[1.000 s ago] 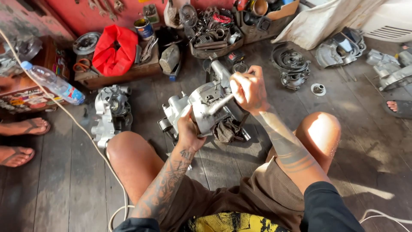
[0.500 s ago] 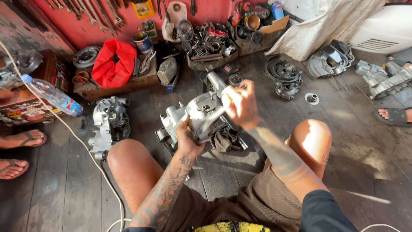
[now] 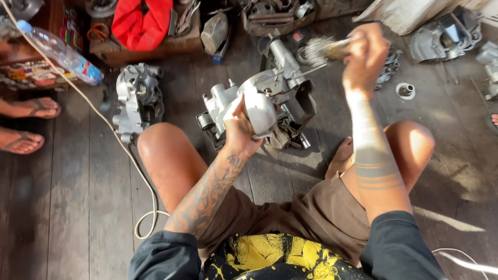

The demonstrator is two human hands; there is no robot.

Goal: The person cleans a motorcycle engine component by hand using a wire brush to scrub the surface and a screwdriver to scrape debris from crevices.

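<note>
Seated position on a wooden plank floor (image 3: 72, 207), knees apart, viewed from above. A grey cast-metal engine casing (image 3: 259, 103) is set on the floor between the knees and is taken as the landmark.

Left hand (image 3: 241, 129): closed on the near edge of the engine casing, fingers wrapped over the rounded housing, the part being steadied. Forearm tattooed.

Right hand (image 3: 365, 52): raised above and to the right of the engine casing, closed around the handle of a brush (image 3: 324, 49). The bristles are blurred and are seen just over the casing's far end; contact cannot be confirmed.

A dark rag (image 3: 282, 139) is seen tucked under the casing's near right side.

Surroundings, relative to the engine casing:
- Left: a second grey engine part (image 3: 136, 98) lying on the floor, near but apart.
- Further left: a clear plastic bottle (image 3: 59, 52), and two sandalled feet (image 3: 26, 124) of another person at the frame edge.
- Far left, beyond: a red cloth bag (image 3: 141, 23) on a low wooden box (image 3: 155, 49).
- Right: a small round metal piece (image 3: 405, 91) on the floor, and more grey castings (image 3: 441, 39) beyond it.
- A pale cable (image 3: 111, 135) is run across the floor from the upper left, looping near the left knee.
</note>
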